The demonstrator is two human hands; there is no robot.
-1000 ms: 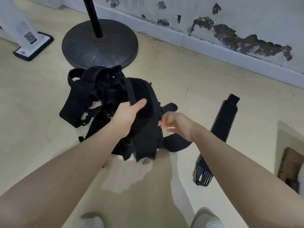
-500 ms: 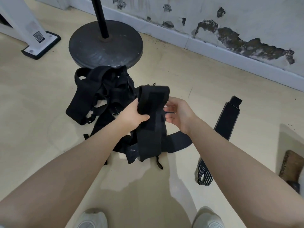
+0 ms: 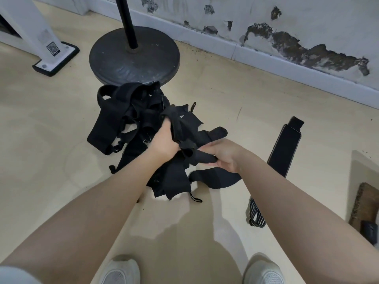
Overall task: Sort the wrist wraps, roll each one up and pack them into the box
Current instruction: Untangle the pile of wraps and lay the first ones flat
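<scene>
In the head view, the left hand has its fingers curled round a black wrist wrap lifted off the tangled pile of wraps on the floor, and the right hand pinches the lower end of that same wrap between thumb and fingers. The likeliest trouble is snagging: the held wrap hangs in among other straps and thumb loops, so a firm pull may drag neighbours along or tighten a knot. A loose grip at the pinch could let the end slip and spoil a roll before it begins. One wrap lies flat at three o'clock, well apart from the pile. No box is in view. Open floor spreads at nine o'clock and toward the person's shoes at six; the round stand base touches the pile at twelve, and the wall closes off beyond.
</scene>
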